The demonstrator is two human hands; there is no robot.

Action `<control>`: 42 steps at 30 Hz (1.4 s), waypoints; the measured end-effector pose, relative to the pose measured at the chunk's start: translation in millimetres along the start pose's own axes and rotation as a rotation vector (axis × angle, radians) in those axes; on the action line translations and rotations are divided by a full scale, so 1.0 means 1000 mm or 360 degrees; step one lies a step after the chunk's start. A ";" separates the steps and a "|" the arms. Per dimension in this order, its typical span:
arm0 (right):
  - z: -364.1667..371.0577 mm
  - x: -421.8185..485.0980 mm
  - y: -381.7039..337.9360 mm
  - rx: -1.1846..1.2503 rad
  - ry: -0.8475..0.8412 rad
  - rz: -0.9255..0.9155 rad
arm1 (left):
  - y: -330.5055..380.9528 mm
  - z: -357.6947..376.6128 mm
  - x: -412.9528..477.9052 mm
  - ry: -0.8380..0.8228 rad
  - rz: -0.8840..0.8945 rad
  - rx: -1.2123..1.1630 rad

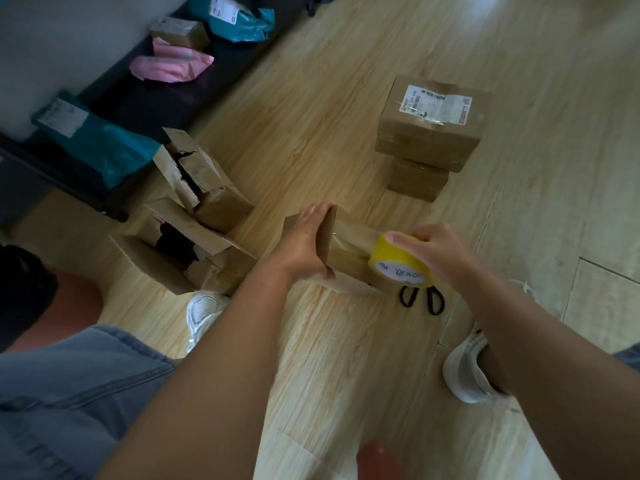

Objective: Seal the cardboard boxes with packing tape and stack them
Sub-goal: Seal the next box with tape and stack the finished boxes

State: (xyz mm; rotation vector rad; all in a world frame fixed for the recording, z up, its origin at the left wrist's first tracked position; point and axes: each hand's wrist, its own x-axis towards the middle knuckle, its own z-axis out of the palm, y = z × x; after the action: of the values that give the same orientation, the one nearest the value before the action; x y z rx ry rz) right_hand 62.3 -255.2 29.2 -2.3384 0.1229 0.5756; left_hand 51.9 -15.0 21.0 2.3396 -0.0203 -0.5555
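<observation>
A small brown cardboard box [346, 261] sits on the wooden floor in front of me. My left hand [304, 244] grips its left end, fingers over the top edge. My right hand [440, 251] holds a yellow roll of packing tape [401, 263] against the box's right end, and a clear strip of tape runs from the roll across the box top. Two sealed boxes [429, 129] stand stacked to the far right, the upper one bearing a white label. Two open, torn boxes [194, 216] lie to the left.
Black-handled scissors [420, 299] lie on the floor just under the tape roll. My white shoes [471, 368] flank the work spot. A dark bench [145, 95] along the wall carries teal and pink mailer bags and a small box.
</observation>
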 end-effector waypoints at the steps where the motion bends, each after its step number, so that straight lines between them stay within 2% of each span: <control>1: -0.003 0.001 -0.002 0.0003 -0.0009 -0.0024 | -0.001 -0.001 -0.001 0.0002 -0.0012 0.0005; 5: 0.007 0.008 -0.011 -0.0435 -0.0016 -0.0114 | 0.005 -0.001 0.001 -0.0043 -0.0081 0.0292; 8: 0.020 0.013 -0.013 -0.0480 0.0044 -0.0115 | 0.016 0.003 0.000 -0.0096 -0.0097 0.0497; 14: 0.031 0.013 -0.017 -0.0635 0.0081 -0.0018 | 0.037 0.012 0.003 -0.0039 0.0140 0.1076; 19: 0.039 0.012 -0.009 -0.0640 0.0029 -0.0025 | 0.052 0.021 0.006 -0.0048 0.0060 0.1356; 23: 0.035 0.013 -0.002 -0.0450 -0.0086 -0.0010 | 0.051 0.016 0.009 -0.0057 0.0002 0.1246; 26: 0.025 0.011 0.003 -0.0308 -0.0166 -0.0034 | 0.044 0.008 0.006 -0.0040 0.0069 0.1122; 29: 0.011 0.007 0.010 -0.0085 -0.0046 -0.0048 | 0.034 -0.001 0.004 -0.0036 0.0182 0.0917; 36: -0.007 0.008 -0.003 -0.0543 0.0119 -0.0092 | 0.015 0.016 0.017 -0.0037 0.0065 0.0224; 42: 0.006 0.016 -0.031 -0.0401 0.0066 -0.0224 | -0.021 0.004 0.015 -0.0090 -0.0067 0.0302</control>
State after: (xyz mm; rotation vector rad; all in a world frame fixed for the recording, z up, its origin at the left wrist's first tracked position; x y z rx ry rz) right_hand 81.7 -227.0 37.3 -2.5780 -0.1008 0.4966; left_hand 61.4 -4.2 -1.1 2.5124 -0.0523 -0.6657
